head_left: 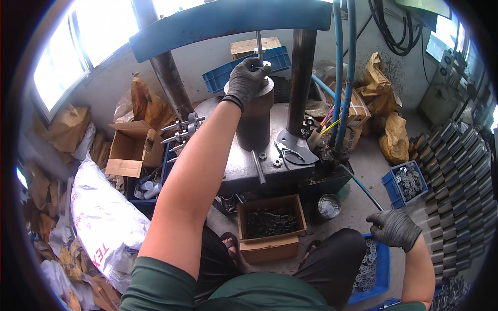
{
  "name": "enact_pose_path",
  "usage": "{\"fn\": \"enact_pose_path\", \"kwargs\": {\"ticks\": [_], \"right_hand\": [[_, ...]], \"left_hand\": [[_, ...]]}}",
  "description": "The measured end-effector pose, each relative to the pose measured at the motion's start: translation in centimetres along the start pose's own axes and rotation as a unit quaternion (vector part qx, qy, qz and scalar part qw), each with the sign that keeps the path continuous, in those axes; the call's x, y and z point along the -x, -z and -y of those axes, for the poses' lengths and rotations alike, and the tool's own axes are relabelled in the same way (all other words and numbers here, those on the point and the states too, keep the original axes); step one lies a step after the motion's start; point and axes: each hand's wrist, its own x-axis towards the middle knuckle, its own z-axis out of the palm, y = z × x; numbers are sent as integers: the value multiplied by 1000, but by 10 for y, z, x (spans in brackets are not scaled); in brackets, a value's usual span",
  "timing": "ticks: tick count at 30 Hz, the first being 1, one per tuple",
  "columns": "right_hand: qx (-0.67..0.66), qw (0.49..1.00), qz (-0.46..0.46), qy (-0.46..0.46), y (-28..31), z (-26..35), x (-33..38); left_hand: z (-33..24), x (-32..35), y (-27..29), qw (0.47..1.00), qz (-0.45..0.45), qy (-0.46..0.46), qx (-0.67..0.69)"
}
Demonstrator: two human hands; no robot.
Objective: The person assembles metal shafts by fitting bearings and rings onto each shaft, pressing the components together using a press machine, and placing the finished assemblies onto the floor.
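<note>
My left hand (pixel 247 79), in a dark grey glove, reaches up to the top of an upright dark metal cylinder (pixel 254 122) on the press table. Its fingers are closed around a small part under the thin vertical rod (pixel 259 41); the hand hides most of that part. A pale round plate (pixel 266 89) caps the cylinder. My right hand (pixel 395 229), gloved alike, is wrapped round the end of a long thin lever (pixel 363 187) at the right of the press. On the table near the cylinder lie a short metal bar (pixel 258 167), pliers (pixel 288 151) and small rings (pixel 277 162).
The blue crossbeam (pixel 228 26) and two dark posts frame the work. A cardboard box of dark parts (pixel 272 243) stands between my feet. Blue bins of metal rings (pixel 383 269) are at the right, beside stacked metal tubes (pixel 456 192). A white sack (pixel 104 217) lies left.
</note>
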Motion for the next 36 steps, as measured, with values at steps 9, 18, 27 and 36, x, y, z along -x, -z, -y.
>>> {"fn": "enact_pose_path", "kwargs": {"ticks": [9, 18, 27, 36], "right_hand": [[29, 999, 26, -2, -2, 0, 4], [30, 998, 45, 11, 0, -7, 3], [22, 867, -497, 37, 66, -8, -59], [16, 825, -563, -53, 157, -42, -176]], "left_hand": [[3, -4, -1, 999, 14, 13, 43], [2, -4, 0, 997, 25, 35, 71], [5, -7, -2, 990, 44, 54, 125], [15, -10, -5, 997, 67, -9, 33]]}}
